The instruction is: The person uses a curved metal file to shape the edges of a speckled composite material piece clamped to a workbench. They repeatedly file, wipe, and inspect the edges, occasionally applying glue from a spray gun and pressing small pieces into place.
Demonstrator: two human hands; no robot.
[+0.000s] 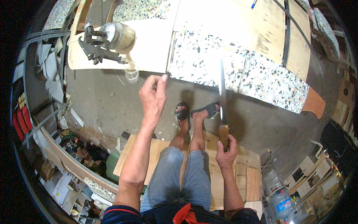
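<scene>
Steel long knife [222, 87], wooden handle gripped in our right hand [226, 151]; left hand [153, 98] half-open, empty, pinching speckled foam slab [209, 61] edge; blade could slip toward our sandalled feet [197, 112].

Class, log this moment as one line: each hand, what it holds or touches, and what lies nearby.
left hand: open, fingertips at speckled foam sheet edge | right hand: grips wooden-handled long knife | nearby: spray gun, clear cup

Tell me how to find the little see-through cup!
Start at the pale wooden board lying on the grey floor at the upper left, where a metal spray gun rests. Follow its near edge to the small clear cup, just left of the left hand. It alone is see-through.
</scene>
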